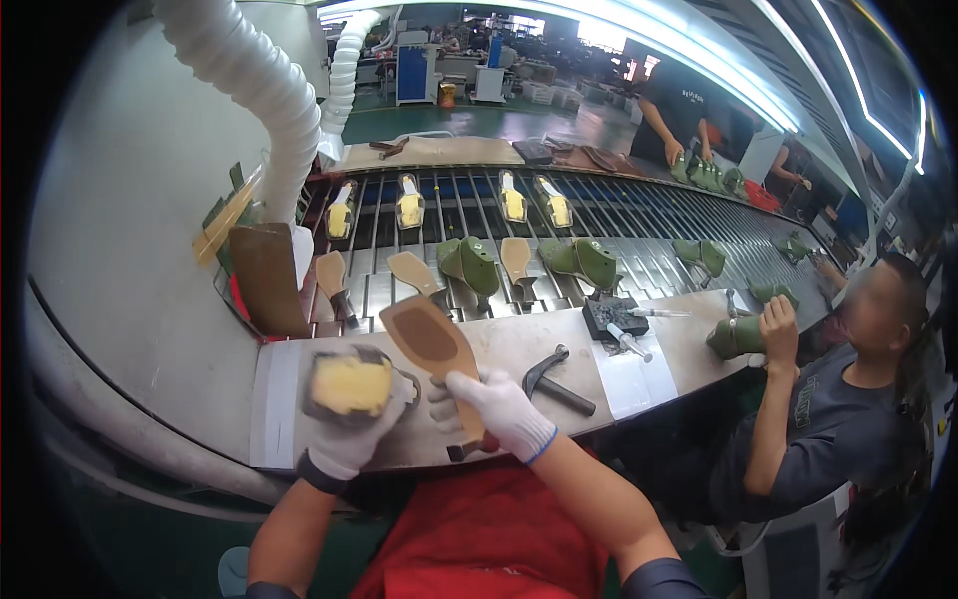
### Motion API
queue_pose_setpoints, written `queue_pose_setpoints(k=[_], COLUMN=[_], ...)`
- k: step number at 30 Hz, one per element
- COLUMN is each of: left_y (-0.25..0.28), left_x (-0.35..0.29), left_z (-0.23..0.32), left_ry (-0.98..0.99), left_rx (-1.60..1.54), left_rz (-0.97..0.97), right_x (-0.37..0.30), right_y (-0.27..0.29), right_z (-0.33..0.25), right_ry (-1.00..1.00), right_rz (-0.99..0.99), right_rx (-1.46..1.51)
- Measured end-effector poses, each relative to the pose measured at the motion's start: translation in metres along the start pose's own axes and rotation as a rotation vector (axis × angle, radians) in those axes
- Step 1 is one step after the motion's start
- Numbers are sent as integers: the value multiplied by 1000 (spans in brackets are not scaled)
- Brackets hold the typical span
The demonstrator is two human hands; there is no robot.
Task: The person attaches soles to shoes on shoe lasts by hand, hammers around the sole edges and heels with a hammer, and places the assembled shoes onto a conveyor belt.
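Observation:
My left hand (pixel 349 441), in a white glove, grips a blurred shoe upper (pixel 351 385) with its yellow underside turned up. In my gloved right hand (pixel 507 411) is a tan high-heeled shoe sole (pixel 427 337), its wide front pointing up and away and its dark heel low near the bench edge. The sole and the upper are side by side, apart from each other, above the metal bench (pixel 489 339). Right of my right hand lies a hammer (pixel 559 383) with a dark handle. How my left fingers wrap the upper is partly hidden.
Beyond the bench, a roller conveyor (pixel 454 205) carries several yellow-bottomed uppers (pixel 410 206), tan soles (pixel 411 271) and green shoes (pixel 579 262). A black block (pixel 607 317) with syringe-like tubes sits by white paper (pixel 639 384). At right, a co-worker (pixel 828 399) holds a green shoe. White hoses (pixel 249 75) hang at left.

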State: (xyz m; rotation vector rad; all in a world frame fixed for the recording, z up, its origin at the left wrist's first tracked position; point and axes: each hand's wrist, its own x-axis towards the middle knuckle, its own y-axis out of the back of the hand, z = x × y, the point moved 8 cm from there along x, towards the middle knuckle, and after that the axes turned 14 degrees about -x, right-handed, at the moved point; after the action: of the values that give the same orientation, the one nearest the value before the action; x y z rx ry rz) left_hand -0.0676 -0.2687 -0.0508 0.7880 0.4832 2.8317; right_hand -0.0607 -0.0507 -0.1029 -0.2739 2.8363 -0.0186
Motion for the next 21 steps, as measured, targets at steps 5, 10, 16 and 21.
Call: queue_pose_setpoints(k=[5,10,16,21], left_y=[38,45,34,31], left_x=[8,26,40,35], left_z=[-18,-25,-25,-31], left_ry=[65,134,220,288], left_rx=[-714,-772,-883,-839], left_rz=[183,263,288,169], right_x=[44,21,28,46], right_y=[36,58,-3,9], right_z=[-24,-41,5,14], right_ry=[146,540,296,18], right_rz=[408,707,241,264], right_rx=[-1301,-825,-344,-313])
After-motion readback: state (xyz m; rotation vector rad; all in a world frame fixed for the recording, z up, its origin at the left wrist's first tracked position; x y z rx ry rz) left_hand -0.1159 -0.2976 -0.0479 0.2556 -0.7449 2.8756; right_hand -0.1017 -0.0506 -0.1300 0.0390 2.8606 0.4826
